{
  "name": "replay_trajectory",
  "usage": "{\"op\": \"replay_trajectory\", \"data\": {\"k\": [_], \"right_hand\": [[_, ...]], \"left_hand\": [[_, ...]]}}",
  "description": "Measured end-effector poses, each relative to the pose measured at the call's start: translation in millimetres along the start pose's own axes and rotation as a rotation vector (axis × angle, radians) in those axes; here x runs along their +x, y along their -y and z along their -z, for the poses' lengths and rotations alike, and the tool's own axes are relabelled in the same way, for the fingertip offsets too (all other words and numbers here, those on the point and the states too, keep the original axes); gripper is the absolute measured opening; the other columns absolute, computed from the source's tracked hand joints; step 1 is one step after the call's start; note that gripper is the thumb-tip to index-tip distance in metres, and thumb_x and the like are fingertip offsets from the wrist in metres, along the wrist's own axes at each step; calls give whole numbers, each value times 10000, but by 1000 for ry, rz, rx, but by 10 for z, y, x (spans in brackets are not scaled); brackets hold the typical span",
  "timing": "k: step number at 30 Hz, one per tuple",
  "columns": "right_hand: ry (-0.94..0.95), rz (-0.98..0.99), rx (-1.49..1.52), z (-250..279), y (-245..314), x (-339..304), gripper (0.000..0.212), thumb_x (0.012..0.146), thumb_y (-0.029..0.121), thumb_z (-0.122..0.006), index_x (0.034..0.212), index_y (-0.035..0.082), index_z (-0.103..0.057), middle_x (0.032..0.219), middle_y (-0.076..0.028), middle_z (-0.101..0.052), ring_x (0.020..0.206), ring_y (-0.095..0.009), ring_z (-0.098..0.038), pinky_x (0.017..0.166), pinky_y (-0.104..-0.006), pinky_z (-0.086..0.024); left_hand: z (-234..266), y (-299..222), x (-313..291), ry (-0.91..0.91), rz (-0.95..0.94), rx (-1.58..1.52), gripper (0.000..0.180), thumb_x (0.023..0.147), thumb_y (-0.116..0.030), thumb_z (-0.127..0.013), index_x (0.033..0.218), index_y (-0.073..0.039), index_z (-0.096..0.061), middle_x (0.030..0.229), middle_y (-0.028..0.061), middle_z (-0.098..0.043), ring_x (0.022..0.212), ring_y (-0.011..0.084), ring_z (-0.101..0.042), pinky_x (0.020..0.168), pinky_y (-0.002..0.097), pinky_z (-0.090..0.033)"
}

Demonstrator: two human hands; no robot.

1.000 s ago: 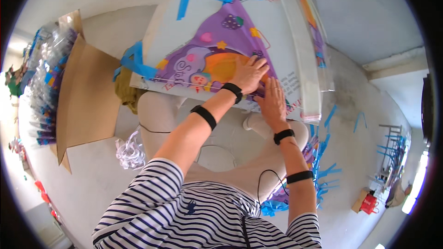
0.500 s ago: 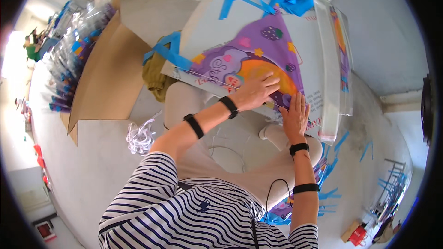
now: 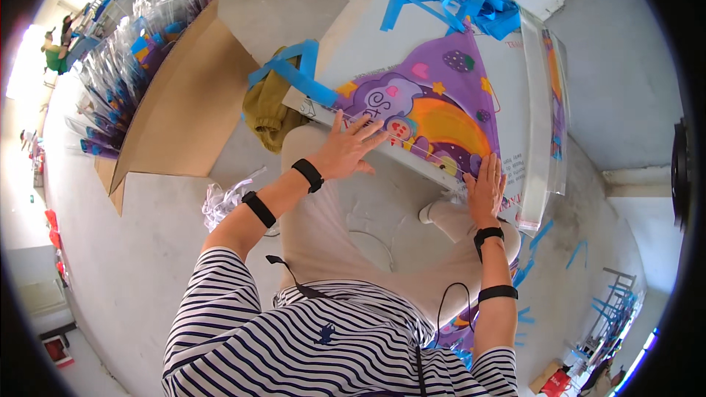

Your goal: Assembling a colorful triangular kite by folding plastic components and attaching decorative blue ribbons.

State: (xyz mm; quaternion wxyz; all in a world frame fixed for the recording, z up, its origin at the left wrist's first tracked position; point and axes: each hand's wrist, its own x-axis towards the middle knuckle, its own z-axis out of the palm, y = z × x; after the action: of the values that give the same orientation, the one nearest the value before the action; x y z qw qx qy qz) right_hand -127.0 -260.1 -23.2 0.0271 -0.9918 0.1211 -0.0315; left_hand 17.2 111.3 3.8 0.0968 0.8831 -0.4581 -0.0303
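A purple triangular kite with a bright cartoon print lies flat on a white carton across my knees. A thin pale rod or cord runs along its near edge. My left hand is spread at the carton's near left edge, fingertips on the kite's lower left part. My right hand rests flat, fingers stretched, on the kite's near right corner. A blue ribbon trails off the kite's left corner, and a heap of blue ribbons lies at the carton's far end.
An open brown cardboard box at the left holds many clear plastic packets. Olive cloth hangs by my left knee. White ribbon lies on the floor. A clear plastic sleeve runs along the carton's right side. Blue strips litter the right floor.
My left hand has moved left and nearer, from the kite's middle to its left near edge, its fingers spreading. My right hand stays at the right corner. The whole view has shifted slightly.
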Motion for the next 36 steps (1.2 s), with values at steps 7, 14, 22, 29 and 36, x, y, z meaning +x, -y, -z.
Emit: {"op": "replay_trajectory", "data": {"k": [7,14,22,29,36], "right_hand": [[-34,-12,14,-2,-8,-41,774,1003,465,-594,1582,11,-355,1676,-161,-295,1548,-343,-277,1247,-555,-210],[-78,-22,26,20,33,-39,781,981,476,-622,1558,5,-389,1653,-176,-330,1541,-339,-295,1237,-557,-231],[-128,-53,118,-59,88,-46,865,953,497,-647,1584,0,-326,1667,-174,-296,1557,-336,-255,1247,-543,-215],[-162,-59,136,-13,331,-51,852,944,508,-654,1558,-6,-366,1646,-185,-326,1558,-344,-246,1248,-546,-211],[-123,-60,283,-59,583,-392,867,942,497,-663,1556,-30,-353,1668,-201,-275,1570,-342,-219,1260,-526,-178]], "left_hand": [[88,-396,222,61,-20,27,1096,733,-526,-834,1622,-142,-321,1704,25,-234,1562,289,-244,1170,729,-195],[-160,-909,494,-41,-183,-60,1124,695,-535,-847,1610,-130,-335,1681,26,-282,1561,255,-237,1218,678,-140],[-257,-972,560,-4,-123,-25,1151,661,-596,-833,1616,-193,-333,1694,-8,-265,1560,247,-239,1210,685,-102],[-275,-1013,565,-21,-118,-19,1150,664,-583,-837,1623,-220,-317,1695,3,-269,1562,265,-247,1212,687,-91],[-218,-1063,615,44,-93,-20,1120,683,-507,-878,1618,-226,-327,1695,5,-268,1570,269,-229,1203,697,-128]]}}
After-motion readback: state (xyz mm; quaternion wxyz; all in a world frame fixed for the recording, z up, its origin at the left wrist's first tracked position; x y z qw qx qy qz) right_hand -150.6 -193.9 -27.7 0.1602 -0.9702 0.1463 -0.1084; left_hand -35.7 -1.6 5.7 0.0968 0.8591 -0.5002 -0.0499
